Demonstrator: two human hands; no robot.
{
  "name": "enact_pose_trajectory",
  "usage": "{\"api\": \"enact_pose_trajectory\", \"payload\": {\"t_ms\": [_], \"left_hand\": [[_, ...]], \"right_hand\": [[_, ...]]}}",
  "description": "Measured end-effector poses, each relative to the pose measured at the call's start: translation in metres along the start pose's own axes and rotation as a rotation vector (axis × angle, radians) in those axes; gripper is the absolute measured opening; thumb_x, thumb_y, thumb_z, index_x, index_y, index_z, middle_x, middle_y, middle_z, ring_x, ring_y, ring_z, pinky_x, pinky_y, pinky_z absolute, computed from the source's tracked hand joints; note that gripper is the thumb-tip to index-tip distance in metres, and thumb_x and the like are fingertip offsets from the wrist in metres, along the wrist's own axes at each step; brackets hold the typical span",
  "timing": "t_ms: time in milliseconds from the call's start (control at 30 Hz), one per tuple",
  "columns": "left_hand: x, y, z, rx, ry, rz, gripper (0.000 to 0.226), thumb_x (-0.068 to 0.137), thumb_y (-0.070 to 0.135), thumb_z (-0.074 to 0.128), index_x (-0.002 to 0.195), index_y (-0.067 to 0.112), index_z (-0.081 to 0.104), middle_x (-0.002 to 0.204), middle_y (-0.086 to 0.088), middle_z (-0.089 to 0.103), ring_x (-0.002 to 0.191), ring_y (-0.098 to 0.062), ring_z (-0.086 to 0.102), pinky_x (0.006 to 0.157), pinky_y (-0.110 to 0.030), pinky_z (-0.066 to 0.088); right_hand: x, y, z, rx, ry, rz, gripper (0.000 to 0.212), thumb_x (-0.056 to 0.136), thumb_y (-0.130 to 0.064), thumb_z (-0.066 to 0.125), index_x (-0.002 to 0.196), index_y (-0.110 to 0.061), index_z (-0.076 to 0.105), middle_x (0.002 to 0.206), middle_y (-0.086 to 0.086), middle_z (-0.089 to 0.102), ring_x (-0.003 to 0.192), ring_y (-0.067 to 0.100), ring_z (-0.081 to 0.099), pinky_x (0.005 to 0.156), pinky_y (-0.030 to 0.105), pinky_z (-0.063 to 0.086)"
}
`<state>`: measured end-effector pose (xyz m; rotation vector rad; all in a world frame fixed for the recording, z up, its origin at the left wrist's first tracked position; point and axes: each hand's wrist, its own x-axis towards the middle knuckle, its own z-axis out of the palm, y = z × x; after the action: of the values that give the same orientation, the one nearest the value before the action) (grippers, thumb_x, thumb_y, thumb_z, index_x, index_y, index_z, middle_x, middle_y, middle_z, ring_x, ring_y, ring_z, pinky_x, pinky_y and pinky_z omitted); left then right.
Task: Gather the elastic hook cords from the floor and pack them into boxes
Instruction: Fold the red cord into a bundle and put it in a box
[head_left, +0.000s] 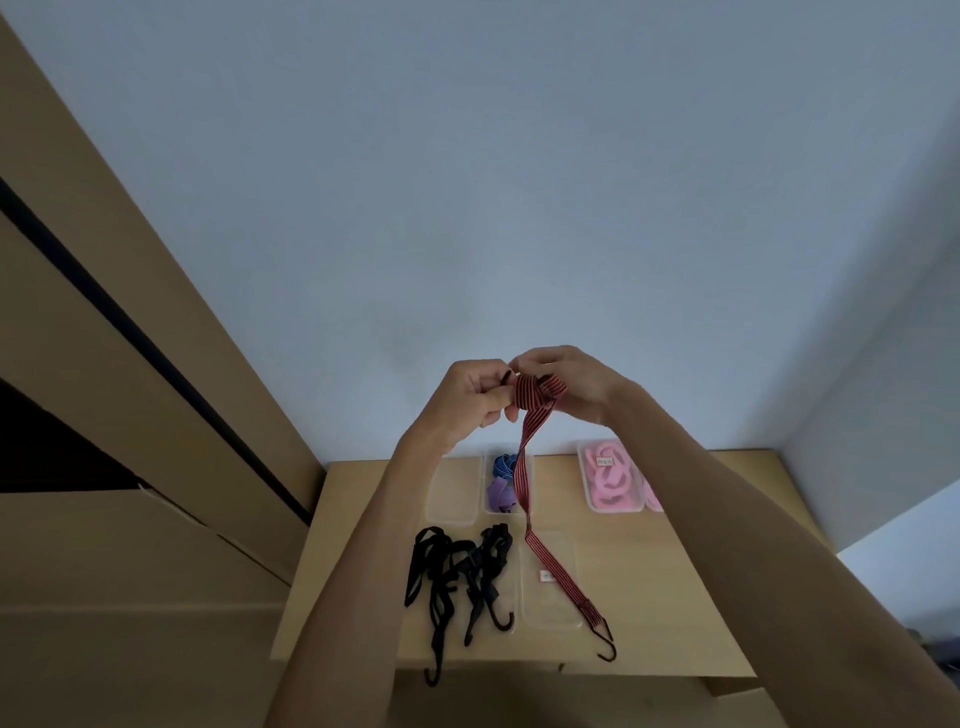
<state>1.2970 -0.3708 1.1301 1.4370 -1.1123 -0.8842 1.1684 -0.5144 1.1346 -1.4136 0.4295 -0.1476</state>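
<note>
Both hands, left hand (470, 397) and right hand (566, 382), pinch the red striped cord (524, 457) hanging below them.

Both hands, L hand (470, 395) & R hand (563, 382), pinch red striped cord (527, 467) above table (675, 571).

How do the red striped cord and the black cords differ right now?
The red striped cord is held up by the left hand and right hand, partly rolled; the black cords lie untouched in a loose tangle. One red, several black. Both end in dark hooks.
</note>
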Motion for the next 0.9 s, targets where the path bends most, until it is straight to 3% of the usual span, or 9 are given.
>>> {"api": "enact_pose_trajectory", "payload": {"t_ms": [133,300,400,467,533,633,767,867,900], "left_hand": [[0.005,-0.002,0.005,-0.007,0.126,0.003,0.012,0.093,-0.003,0.059,0.084,0.001,0.067,0.069,-0.012,0.070,0.047,-0.018,0.047,0.050,-0.023,0.041],[0.007,-0.008,0.003,-0.154,0.251,0.031,0.018,0.094,0.004,0.062,0.082,0.013,0.073,0.070,-0.013,0.070,0.049,-0.017,0.050,0.050,-0.022,0.043],[0.009,-0.003,0.001,-0.185,0.319,0.059,0.023,0.092,0.005,0.061,0.078,0.018,0.073,0.069,-0.012,0.070,0.048,-0.016,0.048,0.050,-0.022,0.042],[0.011,0.002,0.000,-0.174,0.388,0.063,0.023,0.092,0.004,0.060,0.078,0.018,0.072,0.069,-0.010,0.070,0.048,-0.016,0.048,0.051,-0.022,0.043],[0.015,0.006,-0.001,-0.170,0.490,0.068,0.020,0.092,0.001,0.059,0.081,0.012,0.071,0.069,-0.009,0.071,0.048,-0.015,0.048,0.050,-0.021,0.043],[0.019,0.017,-0.003,-0.132,0.626,0.088,0.016,0.092,0.002,0.058,0.083,0.006,0.070,0.069,-0.008,0.071,0.049,-0.017,0.049,0.050,-0.023,0.043],[0.020,0.027,-0.007,0.093,0.793,0.104,0.018,0.090,0.002,0.055,0.077,0.006,0.066,0.065,-0.002,0.071,0.044,-0.016,0.055,0.045,-0.024,0.043],[0.019,0.025,-0.008,0.326,0.837,0.100,0.016,0.087,-0.002,0.052,0.073,-0.003,0.058,0.063,-0.010,0.065,0.051,-0.030,0.056,0.046,-0.034,0.047],[0.019,0.023,-0.006,0.389,0.856,0.111,0.017,0.087,-0.003,0.053,0.070,-0.002,0.054,0.061,-0.009,0.061,0.051,-0.028,0.051,0.046,-0.027,0.046]], "right_hand": [[0.003,0.012,0.003,0.119,0.016,-0.040,0.020,0.092,-0.003,0.051,0.091,-0.005,0.071,0.075,0.017,0.063,0.066,0.026,0.059,0.066,0.036,0.049],[0.004,0.011,0.005,0.102,-0.025,0.026,0.021,0.098,-0.003,0.047,0.102,-0.008,0.067,0.085,0.007,0.061,0.069,0.016,0.053,0.063,0.031,0.048],[0.004,0.004,0.014,-0.071,0.111,0.020,0.025,0.095,-0.006,0.049,0.089,-0.017,0.070,0.079,0.001,0.063,0.076,0.015,0.058,0.071,0.030,0.046],[0.007,0.000,0.024,-0.074,0.243,0.002,0.026,0.096,-0.006,0.043,0.090,-0.016,0.066,0.067,-0.001,0.056,0.065,0.016,0.051,0.064,0.028,0.041],[0.010,-0.006,0.034,0.030,0.336,-0.027,0.021,0.098,-0.013,0.038,0.086,-0.018,0.055,0.059,-0.004,0.042,0.053,0.014,0.034,0.051,0.026,0.034],[0.010,-0.016,0.047,0.049,0.264,-0.077,0.026,0.095,-0.037,0.050,0.077,-0.022,0.038,0.063,-0.005,0.026,0.053,0.013,0.020,0.043,0.024,0.020],[0.011,-0.027,0.055,-0.226,0.360,-0.190,0.012,0.094,-0.014,0.057,0.086,-0.006,0.061,0.071,0.001,0.052,0.060,0.013,0.042,0.053,0.025,0.035],[0.011,-0.033,0.060,-0.388,0.387,-0.132,0.023,0.094,-0.006,0.048,0.075,-0.005,0.061,0.064,0.001,0.051,0.057,0.011,0.038,0.057,0.027,0.030],[0.011,-0.033,0.063,-0.382,0.394,-0.088,0.025,0.094,-0.005,0.045,0.077,-0.005,0.062,0.066,0.003,0.055,0.059,0.013,0.039,0.058,0.028,0.030]]}}
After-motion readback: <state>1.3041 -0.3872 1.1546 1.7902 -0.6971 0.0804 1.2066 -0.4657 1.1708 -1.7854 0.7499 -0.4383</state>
